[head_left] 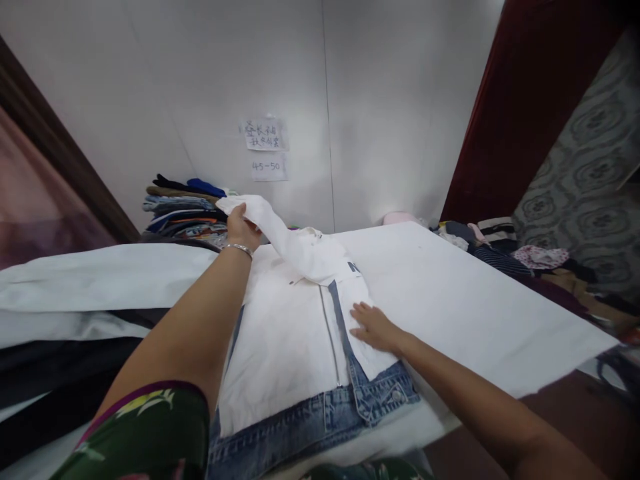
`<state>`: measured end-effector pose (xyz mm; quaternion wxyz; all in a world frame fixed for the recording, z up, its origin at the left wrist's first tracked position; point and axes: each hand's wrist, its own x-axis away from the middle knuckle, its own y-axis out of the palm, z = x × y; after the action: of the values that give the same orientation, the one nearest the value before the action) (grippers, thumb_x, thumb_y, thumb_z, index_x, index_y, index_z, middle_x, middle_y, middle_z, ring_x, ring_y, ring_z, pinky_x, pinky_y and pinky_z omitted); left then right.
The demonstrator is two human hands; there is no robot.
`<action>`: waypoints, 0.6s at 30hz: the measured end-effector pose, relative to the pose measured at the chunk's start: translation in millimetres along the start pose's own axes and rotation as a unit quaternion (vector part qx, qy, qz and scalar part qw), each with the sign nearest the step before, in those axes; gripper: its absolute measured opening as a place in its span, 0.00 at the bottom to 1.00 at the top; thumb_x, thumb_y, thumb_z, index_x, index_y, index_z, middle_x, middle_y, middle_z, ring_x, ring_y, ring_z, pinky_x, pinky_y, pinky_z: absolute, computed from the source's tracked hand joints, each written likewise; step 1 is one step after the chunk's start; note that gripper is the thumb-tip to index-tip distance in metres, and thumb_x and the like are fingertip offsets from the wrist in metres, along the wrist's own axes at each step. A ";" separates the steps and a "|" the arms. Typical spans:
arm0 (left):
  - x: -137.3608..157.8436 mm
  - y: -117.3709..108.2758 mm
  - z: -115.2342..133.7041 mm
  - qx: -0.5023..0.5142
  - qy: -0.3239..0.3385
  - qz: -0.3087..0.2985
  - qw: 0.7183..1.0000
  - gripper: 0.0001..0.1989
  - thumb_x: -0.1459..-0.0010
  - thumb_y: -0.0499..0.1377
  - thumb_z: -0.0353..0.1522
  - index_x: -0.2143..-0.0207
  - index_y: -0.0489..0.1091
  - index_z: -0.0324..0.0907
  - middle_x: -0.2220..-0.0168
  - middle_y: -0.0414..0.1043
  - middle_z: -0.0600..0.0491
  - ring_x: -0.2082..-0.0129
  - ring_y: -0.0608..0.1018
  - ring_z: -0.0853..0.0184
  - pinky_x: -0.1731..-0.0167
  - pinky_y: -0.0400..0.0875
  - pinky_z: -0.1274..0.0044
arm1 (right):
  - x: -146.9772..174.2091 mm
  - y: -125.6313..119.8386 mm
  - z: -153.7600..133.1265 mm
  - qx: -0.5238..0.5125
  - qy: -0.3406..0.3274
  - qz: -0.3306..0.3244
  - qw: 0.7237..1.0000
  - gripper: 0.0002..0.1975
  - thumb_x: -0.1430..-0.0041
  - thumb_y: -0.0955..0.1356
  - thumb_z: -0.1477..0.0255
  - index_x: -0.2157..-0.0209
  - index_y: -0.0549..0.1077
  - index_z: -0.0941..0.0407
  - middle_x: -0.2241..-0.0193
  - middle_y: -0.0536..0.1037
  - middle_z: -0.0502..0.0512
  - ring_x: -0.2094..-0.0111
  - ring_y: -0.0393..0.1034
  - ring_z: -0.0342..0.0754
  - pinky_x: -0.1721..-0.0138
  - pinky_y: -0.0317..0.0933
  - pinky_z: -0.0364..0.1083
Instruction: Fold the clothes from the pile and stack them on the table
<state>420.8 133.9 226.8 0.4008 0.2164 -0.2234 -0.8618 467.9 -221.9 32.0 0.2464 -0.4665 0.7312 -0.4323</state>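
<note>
Two hands: both on one jacket.
Jacket: spread out on the white table, right in front of the person; white on top, with a zip and blue denim along the near edge.
Feel: likely soft and floppy, not slippery, hard to break; the denim looks thicker and a bit heavy.
Good spots to grab: the end of the sleeve or the denim edge, I would guess.
Left hand: lifted up, thumb and fingers closed on the sleeve end, arm reaching far out.
Right hand: palm down on the jacket's right side, fingers a little spread, gripping nothing; arm low.
Pile of clothes: just behind the left hand.
</note>
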 end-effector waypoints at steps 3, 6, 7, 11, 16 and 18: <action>6.9 12.0 5.0 0.068 -0.018 0.036 0.997 0.07 0.45 0.52 0.30 0.65 0.68 0.41 0.66 0.75 0.51 0.59 0.77 0.65 0.53 0.71 0.69 | -3.7 16.3 4.5 0.033 0.012 -0.065 0.997 0.32 0.35 0.58 0.55 0.34 0.55 0.55 0.32 0.46 0.61 0.31 0.34 0.58 0.35 0.32 0.62; 12.4 20.0 11.9 0.073 -0.008 0.035 0.997 0.09 0.49 0.53 0.26 0.64 0.70 0.40 0.65 0.76 0.50 0.57 0.77 0.62 0.52 0.72 0.66 | -3.6 18.0 5.1 0.027 0.008 -0.065 0.997 0.31 0.36 0.59 0.55 0.36 0.59 0.54 0.32 0.48 0.61 0.31 0.35 0.59 0.36 0.33 0.63; 14.3 21.3 14.2 0.074 -0.001 0.029 0.997 0.10 0.50 0.54 0.25 0.64 0.70 0.40 0.66 0.76 0.51 0.56 0.77 0.62 0.52 0.72 0.66 | -4.6 15.6 5.4 0.018 0.008 -0.062 0.998 0.30 0.36 0.59 0.55 0.37 0.61 0.54 0.32 0.50 0.61 0.31 0.36 0.59 0.36 0.34 0.64; 28.1 21.9 19.9 0.040 0.027 -0.019 0.999 0.12 0.51 0.54 0.24 0.63 0.72 0.40 0.66 0.77 0.54 0.53 0.76 0.63 0.49 0.71 0.67 | -21.0 -0.4 10.9 -0.012 0.010 0.012 1.000 0.29 0.36 0.59 0.55 0.38 0.62 0.53 0.33 0.52 0.60 0.32 0.38 0.58 0.36 0.35 0.61; 67.9 17.4 20.5 -0.004 0.084 -0.075 0.994 0.14 0.58 0.58 0.22 0.66 0.72 0.42 0.67 0.78 0.56 0.52 0.76 0.61 0.49 0.71 0.67 | -67.5 -21.5 22.2 0.007 0.018 0.089 0.996 0.28 0.34 0.59 0.60 0.36 0.58 0.56 0.33 0.51 0.61 0.32 0.39 0.56 0.36 0.38 0.59; 88.0 13.1 21.1 -0.002 0.081 -0.078 0.994 0.16 0.61 0.60 0.20 0.67 0.72 0.43 0.67 0.78 0.55 0.51 0.76 0.59 0.49 0.72 0.68 | -89.9 -29.1 25.9 0.032 0.040 0.086 0.995 0.27 0.33 0.58 0.64 0.36 0.56 0.56 0.32 0.49 0.61 0.32 0.39 0.55 0.36 0.39 0.57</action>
<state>365.4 61.4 234.1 0.3497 0.3017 -0.1710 -0.8703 541.2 -157.4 40.1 0.2676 -0.3763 0.7638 -0.4510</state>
